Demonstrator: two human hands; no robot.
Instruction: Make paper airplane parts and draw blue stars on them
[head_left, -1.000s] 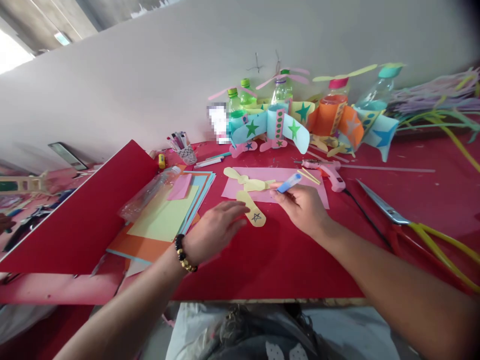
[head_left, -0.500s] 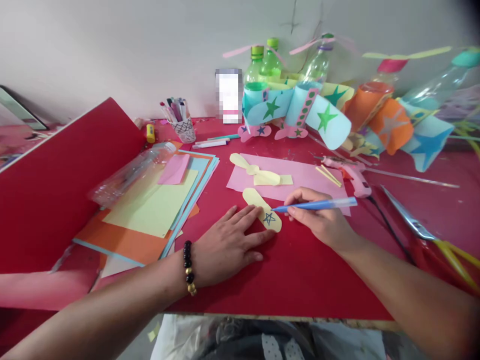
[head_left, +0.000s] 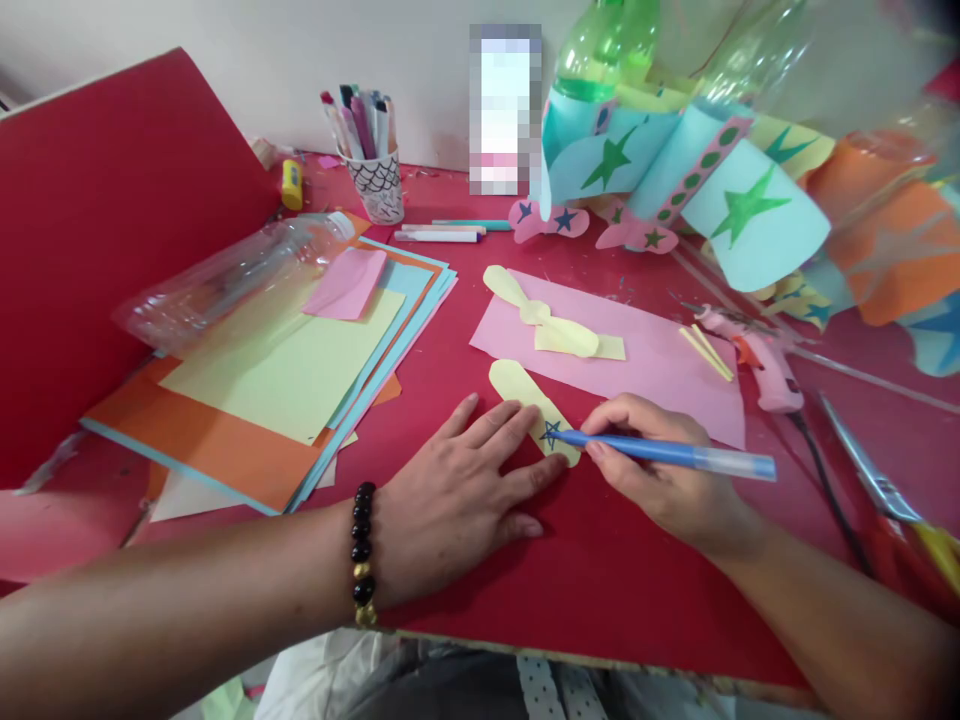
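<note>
A rounded strip of yellow paper [head_left: 516,382] lies on the red tabletop. On its lower end is a star [head_left: 551,433] drawn in dark blue. My left hand [head_left: 457,480] lies flat with fingers spread, its fingertips pressing on the strip. My right hand [head_left: 660,460] pinches a blue felt-tip pen [head_left: 645,447], whose tip touches the star. Just beyond, a yellow paper propeller [head_left: 534,313] and a small yellow rectangle [head_left: 615,347] rest on a pink paper sheet [head_left: 675,385].
To the left, a clear plastic bottle [head_left: 240,270] lies on stacked coloured paper [head_left: 292,370]. A pen cup [head_left: 377,190] stands behind. Paper-covered bottle planes [head_left: 622,150] fill the back right. A pink glue gun [head_left: 772,370] and scissors [head_left: 870,465] lie at right.
The pen tip has moved from beside the star's upper right onto the star itself. My left hand stays on the strip. The view has tilted down and come closer.
</note>
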